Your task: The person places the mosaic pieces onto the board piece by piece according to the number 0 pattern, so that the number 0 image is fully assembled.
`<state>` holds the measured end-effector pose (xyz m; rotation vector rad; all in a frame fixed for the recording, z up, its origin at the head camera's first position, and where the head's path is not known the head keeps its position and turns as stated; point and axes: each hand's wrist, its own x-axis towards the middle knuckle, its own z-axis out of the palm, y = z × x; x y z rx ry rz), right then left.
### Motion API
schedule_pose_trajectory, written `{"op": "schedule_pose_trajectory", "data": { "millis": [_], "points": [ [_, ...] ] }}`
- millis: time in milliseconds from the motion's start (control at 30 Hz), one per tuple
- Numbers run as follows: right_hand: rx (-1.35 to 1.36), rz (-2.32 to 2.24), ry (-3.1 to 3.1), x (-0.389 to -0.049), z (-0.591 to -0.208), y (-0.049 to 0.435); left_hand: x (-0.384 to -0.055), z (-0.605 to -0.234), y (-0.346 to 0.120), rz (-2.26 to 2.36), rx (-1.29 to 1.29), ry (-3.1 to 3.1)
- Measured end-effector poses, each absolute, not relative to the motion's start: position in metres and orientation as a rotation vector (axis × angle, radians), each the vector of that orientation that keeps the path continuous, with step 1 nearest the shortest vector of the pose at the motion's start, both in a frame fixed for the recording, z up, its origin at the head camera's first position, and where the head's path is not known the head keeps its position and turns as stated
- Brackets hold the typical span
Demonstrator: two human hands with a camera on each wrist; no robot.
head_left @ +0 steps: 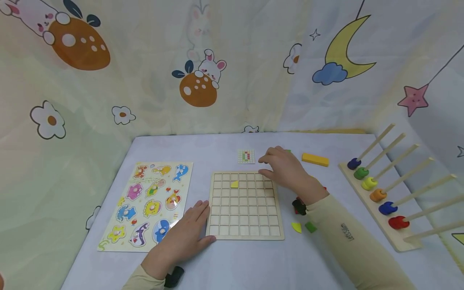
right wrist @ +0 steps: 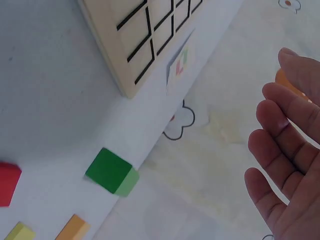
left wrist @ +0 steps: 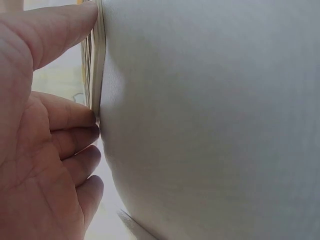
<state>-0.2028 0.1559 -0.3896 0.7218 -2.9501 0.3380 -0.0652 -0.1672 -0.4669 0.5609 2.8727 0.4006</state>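
Note:
A wooden grid board [head_left: 245,237] lies flat, with one small yellow piece [head_left: 234,184] in an upper-left cell. Along the board's left edge rests my left hand [head_left: 185,231]; its thumb is at the lower left corner. The left wrist view shows that hand's fingertips [left wrist: 89,117] against the board's side. My right hand [head_left: 284,169] hovers over the upper right corner, fingers loosely bent and thumb apart. Nothing shows between its fingers [right wrist: 270,150] in the right wrist view. Behind the board lies a small pattern card [head_left: 246,156] with coloured squares.
An animal puzzle board [head_left: 145,193] lies at left. At right stands a peg rack [head_left: 380,213] with coloured beads. A yellow bar [head_left: 315,159], a green block [right wrist: 109,170], a yellow piece [head_left: 296,227] and a green piece [head_left: 311,226] lie around the right arm, which hides others.

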Motion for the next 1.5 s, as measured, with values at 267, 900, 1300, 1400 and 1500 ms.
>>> {"op": "schedule_pose_trajectory", "data": {
  "millis": [267,900,1300,1400,1500],
  "points": [
    [0.634,0.311,-2.98,-0.202,-0.386,0.184,-0.066,-0.466,-0.165,0.404,0.554,2.873],
    [0.45,0.262,-3.03,-0.199,-0.386,0.247,-0.066,-0.467,-0.166,0.392,0.52,2.864],
    [0.355,0.298,-3.124,-0.199,-0.399,0.272,-0.065,-0.467,-0.166,0.384,0.522,2.868],
    [0.291,0.315,-3.16,-0.199,-0.404,0.275,-0.065,-0.467,-0.166,0.384,0.521,2.868],
    [0.24,0.333,-3.187,-0.2,-0.408,0.277,-0.065,-0.467,-0.166,0.383,0.525,2.869]
  ]
}}
